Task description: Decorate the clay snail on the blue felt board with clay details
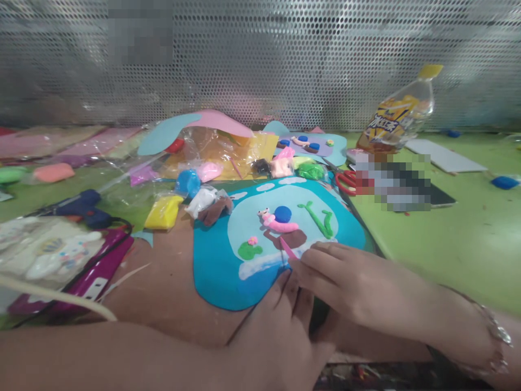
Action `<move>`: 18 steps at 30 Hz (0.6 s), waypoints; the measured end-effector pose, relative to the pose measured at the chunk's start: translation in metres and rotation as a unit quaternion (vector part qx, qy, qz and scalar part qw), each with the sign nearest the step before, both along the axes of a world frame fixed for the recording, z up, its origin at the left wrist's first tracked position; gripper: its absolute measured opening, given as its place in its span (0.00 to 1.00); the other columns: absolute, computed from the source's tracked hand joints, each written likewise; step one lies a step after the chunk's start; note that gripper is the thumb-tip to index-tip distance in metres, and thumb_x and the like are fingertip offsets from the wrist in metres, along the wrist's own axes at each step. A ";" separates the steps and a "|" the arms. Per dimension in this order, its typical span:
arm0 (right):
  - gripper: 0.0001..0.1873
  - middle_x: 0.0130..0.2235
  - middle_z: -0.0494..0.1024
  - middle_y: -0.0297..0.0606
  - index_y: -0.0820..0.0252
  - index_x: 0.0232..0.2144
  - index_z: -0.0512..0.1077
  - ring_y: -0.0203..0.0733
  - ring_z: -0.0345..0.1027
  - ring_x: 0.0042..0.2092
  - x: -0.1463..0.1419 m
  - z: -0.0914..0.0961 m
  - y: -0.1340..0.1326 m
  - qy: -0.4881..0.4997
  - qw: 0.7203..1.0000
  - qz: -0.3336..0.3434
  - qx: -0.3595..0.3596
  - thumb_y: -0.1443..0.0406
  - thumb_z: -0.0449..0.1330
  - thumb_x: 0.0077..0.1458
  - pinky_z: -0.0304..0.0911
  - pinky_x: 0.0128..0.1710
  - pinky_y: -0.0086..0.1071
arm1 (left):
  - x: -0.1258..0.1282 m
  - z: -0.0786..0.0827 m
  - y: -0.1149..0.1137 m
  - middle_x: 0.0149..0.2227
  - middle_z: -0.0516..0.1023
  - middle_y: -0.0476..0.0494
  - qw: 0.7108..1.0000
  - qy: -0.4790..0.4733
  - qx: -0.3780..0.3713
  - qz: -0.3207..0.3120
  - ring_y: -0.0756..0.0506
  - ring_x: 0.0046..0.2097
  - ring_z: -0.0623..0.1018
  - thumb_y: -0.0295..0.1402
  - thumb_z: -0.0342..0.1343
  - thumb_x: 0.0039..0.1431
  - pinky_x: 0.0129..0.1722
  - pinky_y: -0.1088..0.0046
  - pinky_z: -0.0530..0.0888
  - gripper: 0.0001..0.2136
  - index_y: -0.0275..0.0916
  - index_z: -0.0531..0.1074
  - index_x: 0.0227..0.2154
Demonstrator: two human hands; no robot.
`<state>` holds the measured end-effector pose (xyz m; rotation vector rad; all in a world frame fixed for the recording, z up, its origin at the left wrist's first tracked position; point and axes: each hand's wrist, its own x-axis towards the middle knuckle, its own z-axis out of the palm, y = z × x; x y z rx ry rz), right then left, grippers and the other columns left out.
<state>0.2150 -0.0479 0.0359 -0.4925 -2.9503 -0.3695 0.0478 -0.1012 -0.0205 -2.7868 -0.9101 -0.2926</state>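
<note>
A blue heart-shaped felt board (215,266) lies in front of me with a pale blue scene on it. On the scene sit a pink clay snail with a blue shell (279,218), a brown clay patch (291,238), a green lily pad (249,250) and green stems (319,219). My right hand (345,282) is closed in a pinch on a thin pink clay tool (287,247), whose tip touches the brown patch. My left hand (280,326) rests on the board's near edge just below the right hand, fingers together and pressed down.
Wrapped clay lumps lie behind the board: yellow (163,212), blue (188,182), white (201,200), brown (215,210), green (311,171). A blue glue gun (81,206) and a magenta case (95,269) are at left. Red scissors (345,182) and a tipped drink bottle (401,117) are at right. Perforated metal wall behind.
</note>
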 end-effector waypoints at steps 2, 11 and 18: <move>0.12 0.33 0.69 0.43 0.69 0.39 0.71 0.42 0.62 0.34 -0.001 0.000 0.000 -0.003 1.000 0.000 0.000 0.73 0.48 0.59 0.64 0.33 0.37 | 0.000 0.000 0.000 0.49 0.68 0.31 1.000 -0.003 -0.001 0.000 0.35 0.50 0.69 0.35 0.44 0.62 0.52 0.57 0.59 0.26 0.35 0.47 0.61; 0.12 0.33 0.69 0.43 0.69 0.39 0.70 0.42 0.63 0.35 -0.001 0.000 0.001 0.002 1.000 -0.003 -0.003 0.72 0.47 0.59 0.64 0.34 0.38 | 0.002 -0.001 -0.001 0.48 0.69 0.33 1.000 -0.012 0.012 0.020 0.36 0.50 0.69 0.37 0.40 0.64 0.52 0.58 0.58 0.24 0.36 0.48 0.61; 0.12 0.32 0.69 0.42 0.69 0.40 0.70 0.43 0.63 0.34 -0.001 -0.001 0.001 -0.010 1.000 -0.006 0.002 0.73 0.48 0.59 0.65 0.33 0.38 | 0.002 -0.002 -0.001 0.50 0.68 0.31 1.000 0.007 0.012 0.010 0.31 0.55 0.63 0.46 0.41 0.62 0.53 0.56 0.55 0.30 0.35 0.44 0.62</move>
